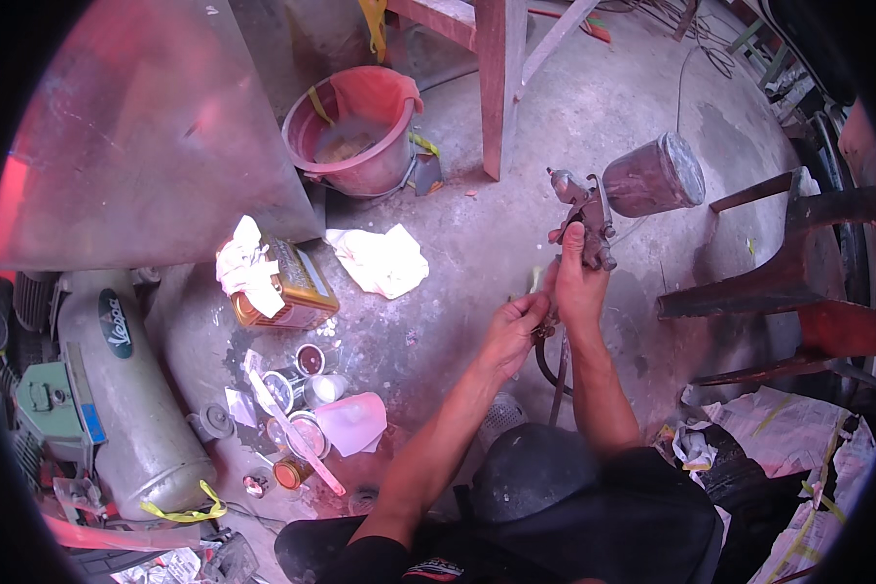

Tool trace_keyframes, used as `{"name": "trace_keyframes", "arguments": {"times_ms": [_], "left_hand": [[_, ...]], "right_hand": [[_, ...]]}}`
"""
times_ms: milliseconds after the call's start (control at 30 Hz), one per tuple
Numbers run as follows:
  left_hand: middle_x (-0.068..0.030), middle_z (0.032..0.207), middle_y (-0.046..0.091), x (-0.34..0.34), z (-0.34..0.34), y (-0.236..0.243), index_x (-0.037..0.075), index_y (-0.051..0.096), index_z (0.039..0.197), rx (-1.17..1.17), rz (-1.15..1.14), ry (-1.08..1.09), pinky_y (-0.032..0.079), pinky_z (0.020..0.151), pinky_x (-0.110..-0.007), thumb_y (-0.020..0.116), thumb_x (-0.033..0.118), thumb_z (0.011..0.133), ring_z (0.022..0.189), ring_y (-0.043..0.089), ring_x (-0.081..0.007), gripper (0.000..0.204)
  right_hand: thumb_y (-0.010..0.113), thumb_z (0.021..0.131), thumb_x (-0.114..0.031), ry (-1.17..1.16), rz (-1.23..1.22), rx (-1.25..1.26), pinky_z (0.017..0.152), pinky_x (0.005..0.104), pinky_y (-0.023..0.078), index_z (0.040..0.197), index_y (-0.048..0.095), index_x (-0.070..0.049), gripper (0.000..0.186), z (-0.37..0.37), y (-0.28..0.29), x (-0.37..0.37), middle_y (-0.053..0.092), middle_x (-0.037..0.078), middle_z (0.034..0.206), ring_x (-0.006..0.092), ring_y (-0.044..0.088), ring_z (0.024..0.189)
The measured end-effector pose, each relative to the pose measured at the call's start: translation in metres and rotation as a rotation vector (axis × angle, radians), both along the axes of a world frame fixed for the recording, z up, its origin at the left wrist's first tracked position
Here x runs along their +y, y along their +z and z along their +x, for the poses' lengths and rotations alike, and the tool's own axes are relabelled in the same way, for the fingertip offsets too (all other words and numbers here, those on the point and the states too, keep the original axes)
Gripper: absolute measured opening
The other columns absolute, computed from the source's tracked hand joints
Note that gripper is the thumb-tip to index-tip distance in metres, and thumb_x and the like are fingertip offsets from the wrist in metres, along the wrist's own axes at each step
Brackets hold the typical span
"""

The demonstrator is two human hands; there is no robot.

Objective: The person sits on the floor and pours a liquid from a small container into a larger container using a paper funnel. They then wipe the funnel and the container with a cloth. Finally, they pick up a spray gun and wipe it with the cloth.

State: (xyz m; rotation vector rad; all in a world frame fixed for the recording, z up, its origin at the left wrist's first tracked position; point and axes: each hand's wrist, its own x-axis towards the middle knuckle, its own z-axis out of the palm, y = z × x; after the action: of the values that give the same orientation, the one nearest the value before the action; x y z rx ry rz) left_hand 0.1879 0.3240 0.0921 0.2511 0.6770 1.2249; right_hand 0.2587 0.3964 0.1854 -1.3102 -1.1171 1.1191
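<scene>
My right hand (581, 287) is wrapped around the handle of a grey spray gun (584, 206), thumb laid up along its back. The gun is tipped sideways, so its stained metal cup (642, 180) points to the right. Just below the handle, my left hand (513, 336) is closed, with thumb and fingers pinched at the fitting where a dark air hose (545, 368) meets the gun. The fingers partly cover that fitting. From there the hose runs down toward my body.
A red bucket (333, 177) stands beyond a crumpled white cloth (384, 261) and a rectangular tin (307, 304). Several small cans and a pink stick (307, 453) lie at left, beside an air compressor tank (131, 380). A wooden trestle leg (501, 97) and a dark chair (779, 263) flank the gun.
</scene>
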Motion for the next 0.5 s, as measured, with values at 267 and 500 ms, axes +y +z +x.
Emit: {"name": "trace_keyframes", "arguments": {"times_ms": [267,500], "left_hand": [[-0.0022,0.099,0.067,-0.0033,-0.0019,-0.0029,0.003,0.061,0.118,-0.022,0.043,-0.007,0.049,0.077,-0.029,0.058,0.023,0.098,0.084,0.061,-0.0112,0.028],[-0.0020,0.099,0.066,-0.0066,-0.0022,-0.0080,0.003,0.061,0.117,-0.052,-0.010,0.007,0.049,0.077,-0.029,0.058,0.022,0.098,0.085,0.060,-0.0113,0.027]], "right_hand": [[0.057,0.096,-0.047,0.024,0.004,-0.006,0.038,0.0263,0.036,0.090,0.061,0.000,0.048,-0.0011,-0.0002,-0.0022,0.053,0.001,0.056,0.0081,0.049,0.043],[0.056,0.097,-0.045,0.024,0.020,-0.008,0.044,0.0248,0.037,0.097,0.063,-0.001,0.044,-0.0036,-0.0016,-0.0059,0.061,0.001,0.074,0.0060,0.048,0.051]]}}
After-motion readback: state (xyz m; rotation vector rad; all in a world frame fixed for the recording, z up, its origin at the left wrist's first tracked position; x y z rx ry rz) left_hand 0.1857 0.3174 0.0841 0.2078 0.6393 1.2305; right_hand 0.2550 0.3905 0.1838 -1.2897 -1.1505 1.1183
